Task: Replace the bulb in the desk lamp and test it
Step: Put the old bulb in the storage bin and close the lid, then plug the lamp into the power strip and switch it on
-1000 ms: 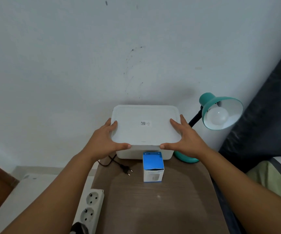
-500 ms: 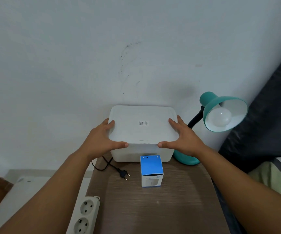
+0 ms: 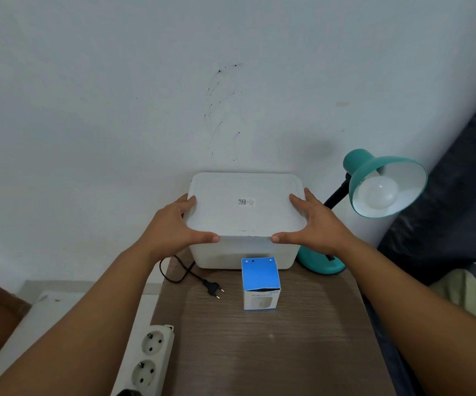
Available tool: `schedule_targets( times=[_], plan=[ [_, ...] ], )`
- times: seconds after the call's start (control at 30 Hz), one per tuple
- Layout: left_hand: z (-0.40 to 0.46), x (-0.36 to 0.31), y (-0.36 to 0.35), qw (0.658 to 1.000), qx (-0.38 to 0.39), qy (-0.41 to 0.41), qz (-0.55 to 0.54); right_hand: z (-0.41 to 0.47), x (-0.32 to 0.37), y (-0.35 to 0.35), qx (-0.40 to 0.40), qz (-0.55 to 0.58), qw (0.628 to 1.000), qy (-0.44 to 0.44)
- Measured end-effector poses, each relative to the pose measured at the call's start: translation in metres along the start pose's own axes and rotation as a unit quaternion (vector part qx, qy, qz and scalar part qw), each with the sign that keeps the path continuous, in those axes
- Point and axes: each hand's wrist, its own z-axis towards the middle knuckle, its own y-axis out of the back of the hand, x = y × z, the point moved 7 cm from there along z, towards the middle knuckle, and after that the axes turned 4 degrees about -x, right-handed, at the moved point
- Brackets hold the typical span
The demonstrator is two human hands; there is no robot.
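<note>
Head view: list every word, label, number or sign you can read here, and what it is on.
No text can be read for certain.
Sticker on the white box's lid: a QR code with tiny print beside it, too small to read.
Blue carton, front face: one line of small print, too blurred to read.
Lamp, power strip, plug: no markings visible.

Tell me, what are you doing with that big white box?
A person has both hands on the lid of the white box at the back of the small table: the left hand holds one end, the right hand the other. The teal lamp beside it has a bulb in it, unlit, and its plug lies loose on the table. A small blue carton stands in front.
</note>
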Motion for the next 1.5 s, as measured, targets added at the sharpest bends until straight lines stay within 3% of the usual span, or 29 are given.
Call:
schedule_targets(
  times=[0.8, 0.9, 1.07, 1.17, 1.33, 1.5],
  plan=[
    [-0.012, 0.008, -0.002, 0.999, 0.008, 0.037, 0.005, -0.01, 0.006, -0.004, 0.023, -0.009, 1.0, -0.002],
    [-0.021, 0.006, 0.002, 0.999, -0.007, 0.032, -0.002, -0.019, 0.013, 0.001, -0.017, -0.011, 1.0, 0.015],
    [-0.054, 0.012, 0.012, 0.998, -0.032, 0.036, -0.045, -0.051, 0.046, 0.01, -0.147, -0.006, 0.983, 0.109],
    [-0.084, 0.02, 0.013, 0.998, -0.024, 0.039, -0.05, -0.07, 0.068, 0.0, -0.166, -0.01, 0.974, 0.151],
    [-0.131, 0.059, 0.008, 0.996, -0.01, 0.075, -0.056, -0.091, 0.099, -0.035, -0.138, 0.013, 0.972, 0.189],
    [-0.164, 0.107, 0.001, 0.99, 0.028, 0.125, -0.057, -0.102, 0.125, -0.09, -0.033, 0.036, 0.982, 0.18]
  ],
)
